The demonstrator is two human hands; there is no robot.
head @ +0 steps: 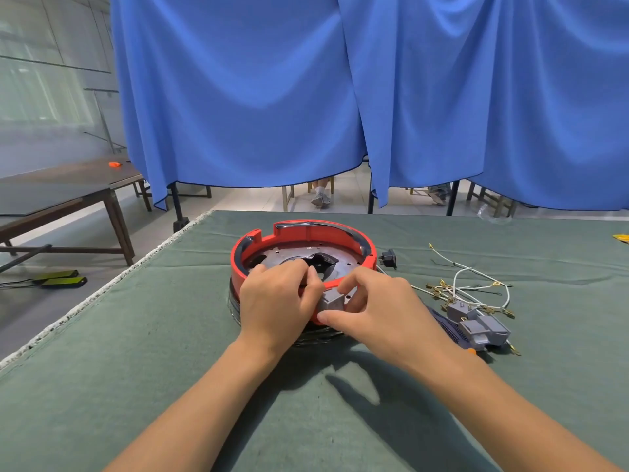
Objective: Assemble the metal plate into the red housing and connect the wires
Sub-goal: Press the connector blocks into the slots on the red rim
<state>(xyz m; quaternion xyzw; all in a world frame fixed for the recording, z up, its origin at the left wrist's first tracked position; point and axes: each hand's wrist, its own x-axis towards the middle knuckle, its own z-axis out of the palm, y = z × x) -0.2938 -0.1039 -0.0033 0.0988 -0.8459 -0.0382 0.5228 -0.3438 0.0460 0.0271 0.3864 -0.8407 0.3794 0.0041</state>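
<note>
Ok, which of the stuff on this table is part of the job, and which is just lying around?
Job: red housing, metal plate, grey block held by both hands, white wires, grey connectors.
Lying about: black plug, yellow thing at table edge.

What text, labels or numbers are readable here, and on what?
None readable.
Grey blocks right of the red housing: faint marks on top, too blurred to read.
Grey block in both hands' grip: no legible marking.
Black plug: too small to tell.
</note>
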